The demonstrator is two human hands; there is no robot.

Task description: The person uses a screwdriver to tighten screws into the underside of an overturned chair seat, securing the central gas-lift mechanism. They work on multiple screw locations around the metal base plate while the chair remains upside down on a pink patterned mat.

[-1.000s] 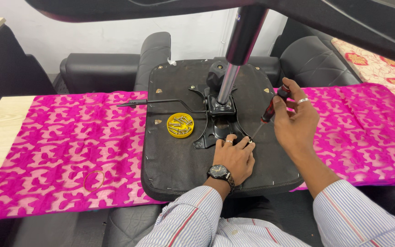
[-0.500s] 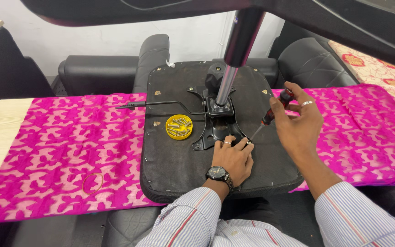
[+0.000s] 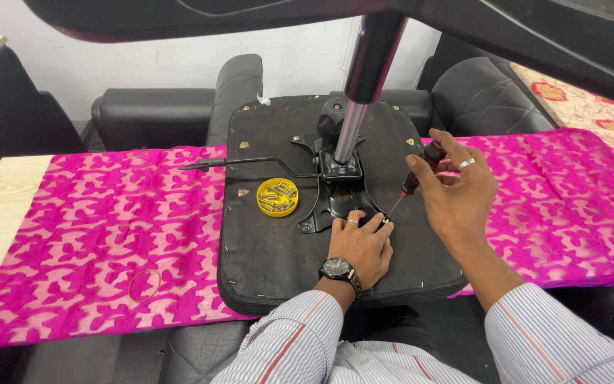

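Right hand [image 3: 456, 190] is wrapped tight round the red-and-black screwdriver [image 3: 415, 174], tip angled down at the metal bracket [image 3: 335, 203] in the middle of the black seat underside [image 3: 278, 249]; left hand [image 3: 361, 245] lies pressed on the seat, fingertips pinching at the tip; yellow dish of screws [image 3: 277, 197] sits towards the seat's left edge.

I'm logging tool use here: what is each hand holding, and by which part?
The right hand grips a screwdriver by its dark handle, tip down at the metal mounting plate. The left hand holds nothing visible; its fingertips rest on the plate beside the tip.
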